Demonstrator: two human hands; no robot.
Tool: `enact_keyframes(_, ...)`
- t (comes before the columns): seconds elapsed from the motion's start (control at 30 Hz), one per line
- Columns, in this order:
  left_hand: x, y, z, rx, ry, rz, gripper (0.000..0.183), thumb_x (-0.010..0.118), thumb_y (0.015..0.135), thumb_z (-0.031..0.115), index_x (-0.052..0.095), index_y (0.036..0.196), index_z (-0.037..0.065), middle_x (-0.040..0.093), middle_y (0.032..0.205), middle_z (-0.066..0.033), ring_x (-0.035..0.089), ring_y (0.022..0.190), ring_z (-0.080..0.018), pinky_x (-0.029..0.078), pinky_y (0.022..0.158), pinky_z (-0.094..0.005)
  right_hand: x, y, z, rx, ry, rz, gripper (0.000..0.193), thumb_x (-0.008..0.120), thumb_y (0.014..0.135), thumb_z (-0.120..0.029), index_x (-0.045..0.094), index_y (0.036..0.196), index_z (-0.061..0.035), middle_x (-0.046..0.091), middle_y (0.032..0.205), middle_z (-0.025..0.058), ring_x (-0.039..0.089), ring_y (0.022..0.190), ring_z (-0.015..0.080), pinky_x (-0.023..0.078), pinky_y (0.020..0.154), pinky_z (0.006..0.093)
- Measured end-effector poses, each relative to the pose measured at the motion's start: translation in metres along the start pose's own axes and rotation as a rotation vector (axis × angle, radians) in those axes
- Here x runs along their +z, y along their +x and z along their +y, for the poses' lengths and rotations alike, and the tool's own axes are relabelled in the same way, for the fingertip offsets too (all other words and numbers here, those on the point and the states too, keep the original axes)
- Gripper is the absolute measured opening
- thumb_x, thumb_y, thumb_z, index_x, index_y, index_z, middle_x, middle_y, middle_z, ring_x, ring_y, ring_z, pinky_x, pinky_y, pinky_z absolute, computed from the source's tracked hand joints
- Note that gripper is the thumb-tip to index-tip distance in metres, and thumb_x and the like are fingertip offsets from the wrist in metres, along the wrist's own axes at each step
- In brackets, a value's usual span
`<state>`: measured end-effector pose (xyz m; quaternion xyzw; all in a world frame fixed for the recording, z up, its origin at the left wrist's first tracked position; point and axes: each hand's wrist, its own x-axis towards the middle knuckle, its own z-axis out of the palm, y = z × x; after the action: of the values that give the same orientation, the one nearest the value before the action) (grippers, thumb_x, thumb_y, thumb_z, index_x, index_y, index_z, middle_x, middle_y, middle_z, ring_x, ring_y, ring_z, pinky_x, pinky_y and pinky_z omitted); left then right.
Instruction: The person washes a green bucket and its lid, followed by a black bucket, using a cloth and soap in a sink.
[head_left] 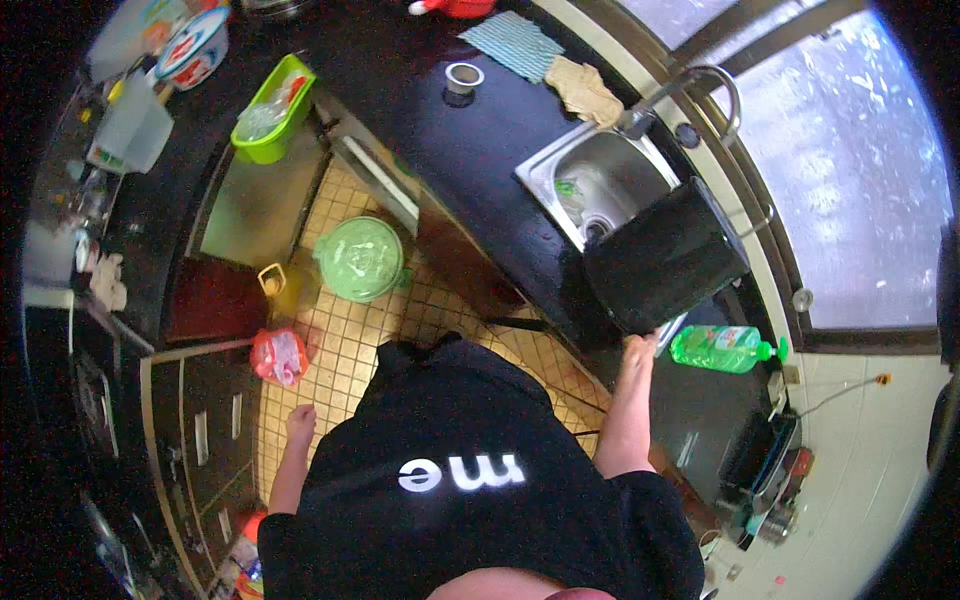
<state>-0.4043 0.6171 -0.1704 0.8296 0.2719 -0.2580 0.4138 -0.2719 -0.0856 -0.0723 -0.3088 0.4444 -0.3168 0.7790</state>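
Note:
A large black box-shaped container is tilted over the right part of the steel sink, covering that side of it. My right hand grips the container at its near lower edge; the fingers are partly hidden. Just to the right of that hand lies a bottle of green liquid with a green pump top. Inside the sink bowl, some green scraps rest near the drain. My left hand hangs low at my left side, fingers curled, with nothing visible in it. Nearest to it is a red plastic bag on the floor.
On the tiled floor stand a round green lidded tub and a yellow-handled jug. A small metal cup and cloths lie on the dark counter. The faucet arches behind the sink. A green bin is far left.

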Motion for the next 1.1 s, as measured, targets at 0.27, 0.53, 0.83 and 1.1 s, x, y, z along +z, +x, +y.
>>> enact_keyframes(0.27,0.009,0.008,-0.047,-0.109,0.083,0.096,0.026,0.057,0.080,0.026,0.064,0.097,0.008,0.063,0.097,-0.0124,0.060,0.091,-0.0272,0.047,0.081,-0.0352,0.014,0.004,-0.014,-0.012,-0.093,-0.094,0.057,0.037,0.088,-0.049,0.048,0.122,-0.0048,0.050,0.124,0.0139,0.047,0.112,0.0345,0.035,0.097,0.0527)
enact_keyframes(0.53,0.025,-0.010,-0.026,-0.018,0.110,0.145,0.025,0.057,0.079,0.025,0.065,0.098,0.010,0.064,0.095,-0.0122,0.062,0.088,-0.0251,0.049,0.079,-0.0364,-0.009,0.008,-0.005,0.030,-0.176,-0.049,0.059,0.038,0.088,-0.051,0.047,0.123,-0.0046,0.049,0.125,0.0139,0.046,0.112,0.0347,0.035,0.098,0.0527)
enact_keyframes(0.83,0.025,-0.021,-0.016,-0.073,0.048,0.176,0.025,0.059,0.079,0.025,0.065,0.097,0.009,0.064,0.091,-0.0130,0.061,0.086,-0.0270,0.049,0.077,-0.0366,0.013,-0.024,-0.046,-0.065,-0.180,-0.131,0.061,0.043,0.086,-0.051,0.045,0.126,-0.0047,0.045,0.130,0.0130,0.043,0.116,0.0327,0.030,0.101,0.0481)
enact_keyframes(1.1,0.009,0.017,0.072,0.060,-0.521,0.150,0.028,0.052,0.088,0.024,0.057,0.109,0.006,0.062,0.086,-0.0057,0.057,0.075,-0.0131,0.046,0.064,-0.0268,0.201,-0.188,-0.078,-0.585,-0.566,-0.474,0.062,0.050,0.088,-0.042,0.037,0.132,0.0005,0.040,0.131,0.0170,0.043,0.115,0.0311,0.036,0.097,0.0431)
